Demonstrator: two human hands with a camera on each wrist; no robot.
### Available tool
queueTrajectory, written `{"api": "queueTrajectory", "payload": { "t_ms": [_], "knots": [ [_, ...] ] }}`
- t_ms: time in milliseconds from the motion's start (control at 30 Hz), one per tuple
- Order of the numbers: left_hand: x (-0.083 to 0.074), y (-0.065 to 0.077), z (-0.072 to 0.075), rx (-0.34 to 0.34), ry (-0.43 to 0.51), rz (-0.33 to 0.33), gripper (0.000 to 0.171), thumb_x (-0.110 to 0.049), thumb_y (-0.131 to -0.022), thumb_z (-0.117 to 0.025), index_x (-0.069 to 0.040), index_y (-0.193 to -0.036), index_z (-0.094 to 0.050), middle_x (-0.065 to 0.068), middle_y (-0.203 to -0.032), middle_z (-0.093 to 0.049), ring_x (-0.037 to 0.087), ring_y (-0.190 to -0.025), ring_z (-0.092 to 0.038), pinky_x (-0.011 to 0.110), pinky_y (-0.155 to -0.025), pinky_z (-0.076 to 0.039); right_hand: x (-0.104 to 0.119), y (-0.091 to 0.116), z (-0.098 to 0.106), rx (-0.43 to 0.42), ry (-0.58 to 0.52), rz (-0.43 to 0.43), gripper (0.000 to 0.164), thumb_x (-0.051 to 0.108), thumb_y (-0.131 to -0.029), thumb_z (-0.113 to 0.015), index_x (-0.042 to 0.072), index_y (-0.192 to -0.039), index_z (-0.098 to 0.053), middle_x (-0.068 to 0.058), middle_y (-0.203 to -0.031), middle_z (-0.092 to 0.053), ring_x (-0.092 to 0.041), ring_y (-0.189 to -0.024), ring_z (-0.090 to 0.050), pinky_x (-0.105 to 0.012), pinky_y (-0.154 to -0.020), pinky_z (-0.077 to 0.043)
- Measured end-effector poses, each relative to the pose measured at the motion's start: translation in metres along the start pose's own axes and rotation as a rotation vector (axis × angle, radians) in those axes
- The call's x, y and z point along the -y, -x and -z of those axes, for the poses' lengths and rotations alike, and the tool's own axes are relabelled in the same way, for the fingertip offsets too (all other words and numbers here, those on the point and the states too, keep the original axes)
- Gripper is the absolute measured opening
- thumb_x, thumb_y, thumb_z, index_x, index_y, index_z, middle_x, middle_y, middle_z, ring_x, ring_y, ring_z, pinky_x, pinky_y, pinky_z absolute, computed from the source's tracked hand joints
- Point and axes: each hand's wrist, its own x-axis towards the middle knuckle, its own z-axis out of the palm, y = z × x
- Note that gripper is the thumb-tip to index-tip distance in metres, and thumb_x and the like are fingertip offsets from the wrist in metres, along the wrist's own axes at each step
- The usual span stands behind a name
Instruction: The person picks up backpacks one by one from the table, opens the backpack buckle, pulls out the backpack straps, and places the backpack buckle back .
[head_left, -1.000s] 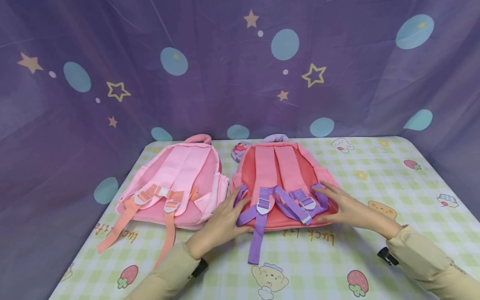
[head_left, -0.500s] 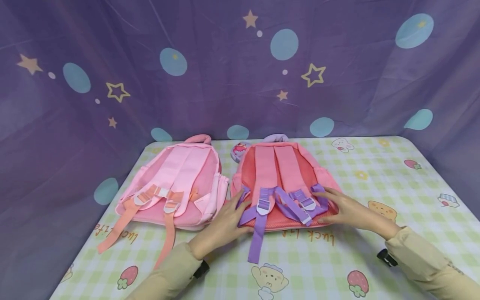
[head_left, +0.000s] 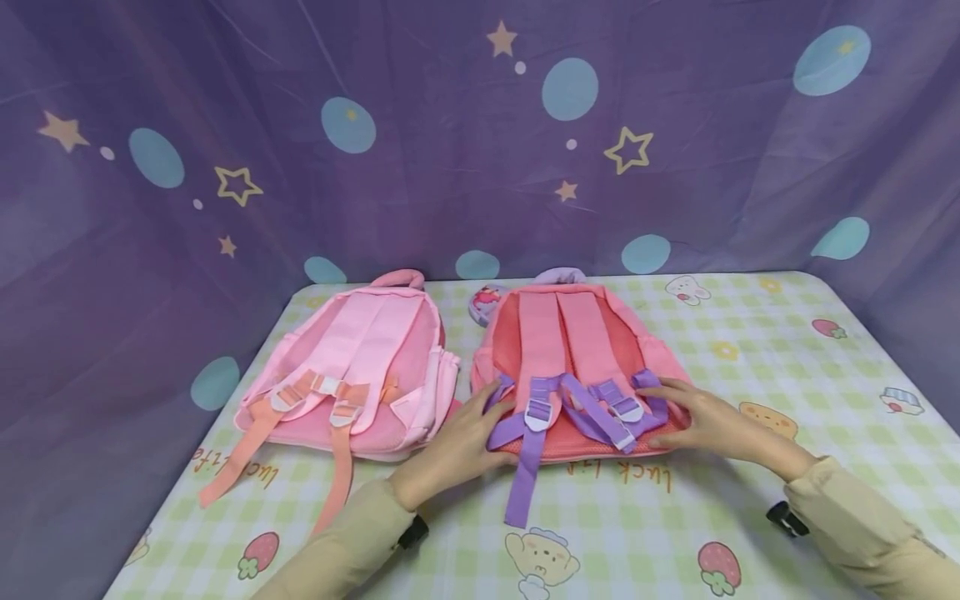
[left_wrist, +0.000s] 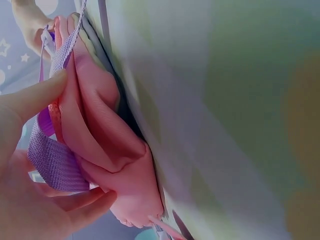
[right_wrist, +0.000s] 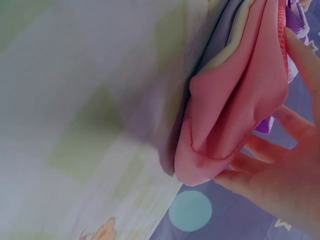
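Note:
A coral-pink backpack point(head_left: 581, 333) lies with its back panel up, purple webbing straps point(head_left: 531, 467) and white buckles across its lower part. My left hand point(head_left: 457, 442) rests at its lower left corner, thumb and fingers spread. In the left wrist view the thumb point(left_wrist: 45, 92) touches the panel edge, and the fingers lie along the pink side behind a purple strap loop point(left_wrist: 55, 162). My right hand point(head_left: 708, 425) is at the lower right corner. Its thumb point(right_wrist: 302, 57) lies at the panel edge and its fingers reach along the pink side.
A lighter pink backpack point(head_left: 360, 350) with orange straps point(head_left: 341, 475) lies back up close on the left. A small round lilac item with a pink picture point(head_left: 486, 302) shows behind the coral bag. Both are on a table with a green-checked cloth point(head_left: 622, 542), before a purple curtain point(head_left: 450, 167).
The coral backpack has slid slightly to the right, its lilac handle and the round item with it. Both hands have shifted right along with it. The lighter pink backpack stays put.

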Motion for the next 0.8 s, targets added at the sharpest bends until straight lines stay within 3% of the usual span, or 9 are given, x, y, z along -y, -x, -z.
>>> {"api": "queueTrajectory", "payload": {
  "t_ms": [500,800],
  "knots": [
    [-0.020,-0.025,-0.012,0.019,-0.046,-0.077,0.073,-0.048,-0.070,-0.068,-0.006,-0.125,-0.047,0.021,-0.138,-0.029,0.032,-0.124,-0.033,0.042,-0.097,-0.033,-0.022,0.021,0.019,-0.011,0.002,-0.024,0.066,0.042,-0.065,-0.074,0.007,-0.117,-0.056,-0.028,-0.124,-0.042,-0.048,-0.111,-0.040,-0.060,-0.084,-0.034],
    [-0.034,-0.040,-0.015,0.062,-0.072,-0.083,0.074,-0.051,-0.070,-0.067,-0.009,-0.127,-0.047,0.020,-0.139,-0.028,0.031,-0.122,-0.037,0.042,-0.096,-0.035,-0.034,0.033,0.028,-0.028,-0.030,-0.047,0.065,0.035,-0.062,-0.078,0.005,-0.116,-0.056,-0.024,-0.123,-0.045,-0.046,-0.113,-0.038,-0.059,-0.084,-0.032]
  ]
}}
